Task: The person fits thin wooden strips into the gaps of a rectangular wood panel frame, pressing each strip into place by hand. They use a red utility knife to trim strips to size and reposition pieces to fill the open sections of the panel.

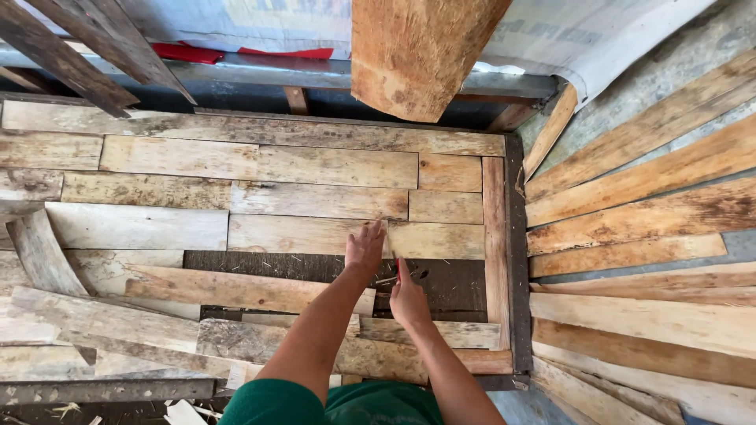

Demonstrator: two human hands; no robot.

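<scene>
Two bare hands reach out over a big flat panel (260, 167) made of many pale wood boards laid side by side in rows. The left hand (365, 247) lies flat with its fingers spread a little, so its grip is apart, and it presses on the short board (435, 240) in the lowest full row, right at the crack where that board meets the next one. The right hand (408, 297) is just beside it, lower down, over a dark bare strip (276, 265) where no pale board sits. Its grip is closed on a thin red pencil (398, 270) that pokes up from its fingers, with the tip near the edge of the short board. Loose planks (236, 290) lie at a slant across the near part of the panel, below the arms. More long planks (630, 256) are stacked on the right side, fanned out. A thick brown slab of wood (417, 51) hangs over the top edge.
</scene>
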